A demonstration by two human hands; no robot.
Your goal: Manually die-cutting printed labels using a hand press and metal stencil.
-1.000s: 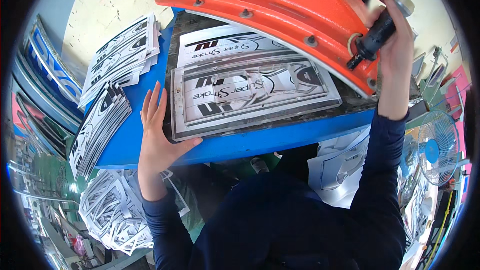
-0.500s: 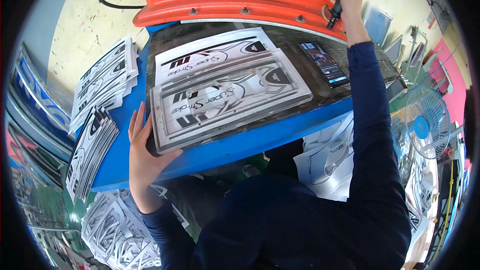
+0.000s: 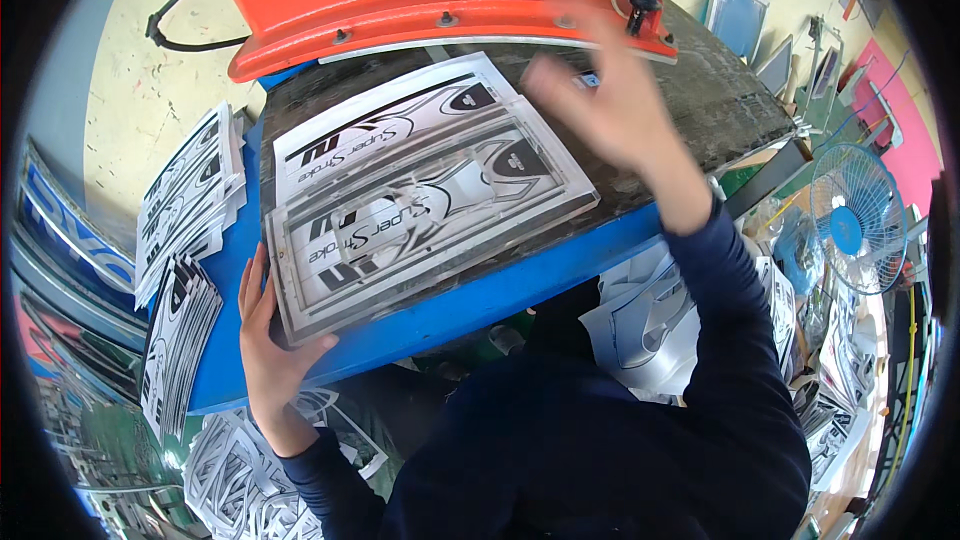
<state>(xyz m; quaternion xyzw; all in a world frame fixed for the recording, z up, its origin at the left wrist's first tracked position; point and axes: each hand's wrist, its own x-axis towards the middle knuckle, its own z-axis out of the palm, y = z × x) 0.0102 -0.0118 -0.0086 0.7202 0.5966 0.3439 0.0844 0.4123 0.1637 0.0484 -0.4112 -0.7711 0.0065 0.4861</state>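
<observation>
The clear framed plate (image 3: 430,215) lies at the front left corner of the dark tabletop (image 3: 725,90). My left hand (image 3: 272,352) is at its left end, thumb and fingers spread apart. My right hand (image 3: 622,100), blurred, is above the tabletop, fingers apart.

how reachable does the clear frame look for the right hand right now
Probably yes: the blurred right hand looks empty, near the right end of the clear frame, and nothing seems to block it; the left hand is at its left end.
</observation>
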